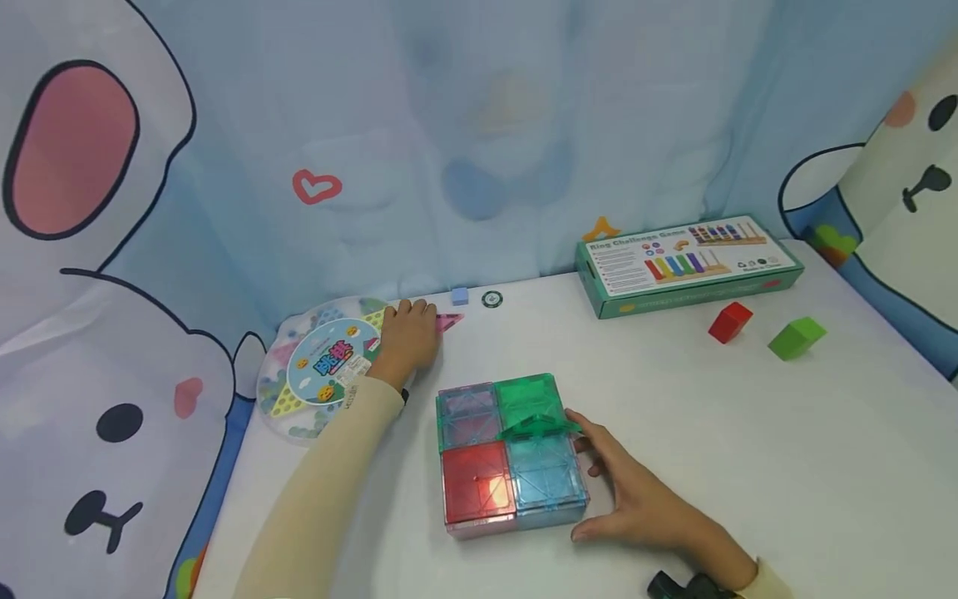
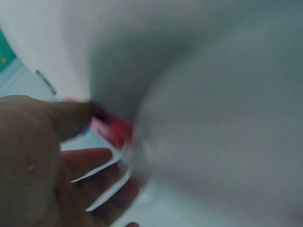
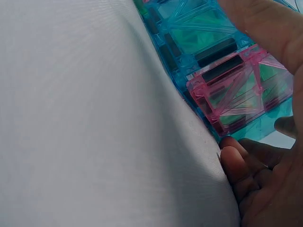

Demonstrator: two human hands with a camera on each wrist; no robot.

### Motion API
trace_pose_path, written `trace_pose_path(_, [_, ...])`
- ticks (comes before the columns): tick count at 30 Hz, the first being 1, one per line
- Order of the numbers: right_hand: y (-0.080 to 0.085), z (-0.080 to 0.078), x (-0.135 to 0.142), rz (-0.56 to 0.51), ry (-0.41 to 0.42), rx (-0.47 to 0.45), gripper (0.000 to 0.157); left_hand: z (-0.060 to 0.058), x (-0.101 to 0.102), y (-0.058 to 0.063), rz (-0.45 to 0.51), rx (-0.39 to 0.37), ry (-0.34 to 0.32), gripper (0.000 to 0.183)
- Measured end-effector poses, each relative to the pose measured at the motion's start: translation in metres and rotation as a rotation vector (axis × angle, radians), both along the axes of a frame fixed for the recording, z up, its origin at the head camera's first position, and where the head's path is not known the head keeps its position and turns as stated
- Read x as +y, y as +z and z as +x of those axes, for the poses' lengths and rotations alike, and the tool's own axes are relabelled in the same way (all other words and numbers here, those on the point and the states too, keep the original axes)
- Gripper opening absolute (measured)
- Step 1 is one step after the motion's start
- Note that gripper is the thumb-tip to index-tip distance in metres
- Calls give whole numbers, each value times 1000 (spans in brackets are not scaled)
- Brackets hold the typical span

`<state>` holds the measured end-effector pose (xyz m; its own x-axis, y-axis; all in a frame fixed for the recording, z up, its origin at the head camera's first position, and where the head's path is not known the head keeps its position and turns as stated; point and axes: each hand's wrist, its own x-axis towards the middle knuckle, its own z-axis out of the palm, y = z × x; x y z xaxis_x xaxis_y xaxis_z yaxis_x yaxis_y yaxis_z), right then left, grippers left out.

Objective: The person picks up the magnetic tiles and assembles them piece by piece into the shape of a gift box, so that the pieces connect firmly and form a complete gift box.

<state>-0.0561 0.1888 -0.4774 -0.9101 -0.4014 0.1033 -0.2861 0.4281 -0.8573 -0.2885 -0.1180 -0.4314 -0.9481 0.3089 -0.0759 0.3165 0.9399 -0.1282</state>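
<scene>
In the head view, the left hand (image 1: 412, 337) reaches to the right edge of a round clear container (image 1: 273, 387) with a printed label. A pink tile (image 1: 449, 322) pokes out beside its fingers. The left wrist view is blurred; the fingers look spread, with a red-pink piece (image 2: 113, 130) near the thumb, and contact is unclear. A block of see-through magnetic tiles (image 1: 479, 482), red, blue, green and purple, lies on the table with a raised green tile (image 1: 539, 426) on top. Beside its right side is the right hand (image 1: 636, 499), thumb apart and fingers by the green corner.
A green game box (image 1: 696, 258) lies at the back right. In front of it are a red block (image 1: 729, 322) and a green block (image 1: 797, 338). A small blue block (image 1: 460, 296) and a round token (image 1: 491, 299) sit by the back edge, before a printed curtain (image 1: 524, 125).
</scene>
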Motion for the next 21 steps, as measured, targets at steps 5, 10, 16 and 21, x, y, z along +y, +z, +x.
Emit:
trace_pose_path(5, [2,5,-1,16,-8,-1,125,-4,14,-10,-46,19,27,32])
trace_pose_path(10, [4,3,-1,43,3,6,125,1,13,-4,208,41,23,26])
trace_pose_path(16, [2,1,1,55,9,-8,123,29,11,18,507,135,-78,30])
trace_pose_path(21, [-1,-1,3,50,7,14,125,92,8,53,820,205,-176,44])
